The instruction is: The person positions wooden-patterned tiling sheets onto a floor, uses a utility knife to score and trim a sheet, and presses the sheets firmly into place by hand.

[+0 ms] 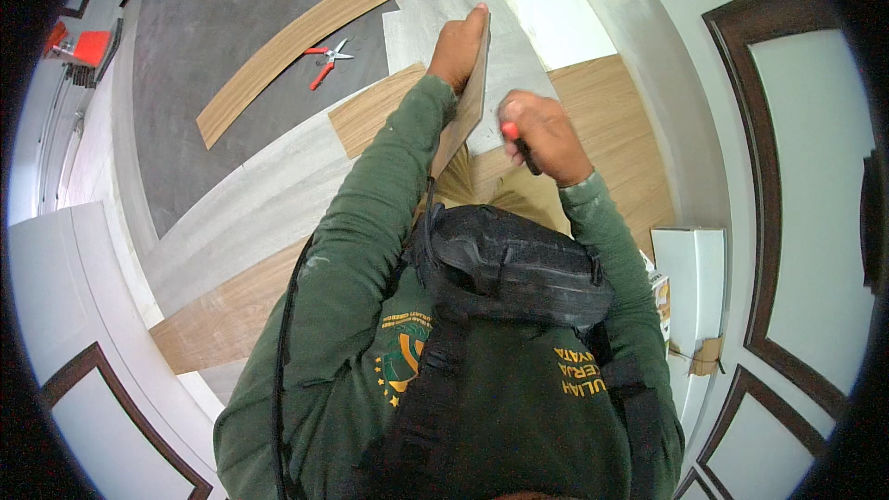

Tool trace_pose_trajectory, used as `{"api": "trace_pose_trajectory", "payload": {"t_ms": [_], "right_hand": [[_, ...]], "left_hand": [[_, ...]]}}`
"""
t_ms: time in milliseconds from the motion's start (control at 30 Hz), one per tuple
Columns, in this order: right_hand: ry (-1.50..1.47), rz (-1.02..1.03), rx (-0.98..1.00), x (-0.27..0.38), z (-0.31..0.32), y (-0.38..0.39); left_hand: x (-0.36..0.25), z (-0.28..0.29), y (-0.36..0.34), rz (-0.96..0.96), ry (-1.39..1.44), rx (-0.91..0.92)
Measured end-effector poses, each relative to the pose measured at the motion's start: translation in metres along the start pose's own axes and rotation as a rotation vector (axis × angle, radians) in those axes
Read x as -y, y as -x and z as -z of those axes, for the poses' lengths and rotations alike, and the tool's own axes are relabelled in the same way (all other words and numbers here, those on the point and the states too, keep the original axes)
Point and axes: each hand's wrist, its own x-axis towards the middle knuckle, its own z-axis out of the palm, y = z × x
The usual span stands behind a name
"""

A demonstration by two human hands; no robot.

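At the left hand [457, 54], we record a firm grip on the far end of a narrow board [470, 104], tilted on edge and running back toward the body. Just right of it, the right hand [548, 134] is closed around a red-and-black handled tool [528, 157]; its working end we cannot make out. We judge the step in hand to be working the board with this tool; the next move calls for a steady left hold, fingers clear of the tool's path. Left of the left hand lies a short wood-toned piece [366, 116]; farther left, red-handled snips [331, 56] rest near a long wood-toned plank [294, 43].
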Motion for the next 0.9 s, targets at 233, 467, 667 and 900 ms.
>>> {"api": "trace_pose_trajectory", "payload": {"t_ms": [233,467,667,900], "right_hand": [[-0.022,-0.008,-0.167,0.001,0.002,-0.018],[-0.023,-0.041,-0.195,0.001,0.005,-0.023],[-0.084,-0.054,-0.209,-0.003,0.008,-0.024],[-0.037,-0.050,-0.111,0.004,0.002,-0.017]], "left_hand": [[-0.012,-0.005,0.013,-0.009,-0.122,-0.005],[-0.019,-0.008,0.020,-0.152,-0.310,0.029],[-0.017,-0.013,0.021,-0.195,-0.303,0.060],[-0.007,-0.009,0.012,-0.219,-0.333,0.023]]}}
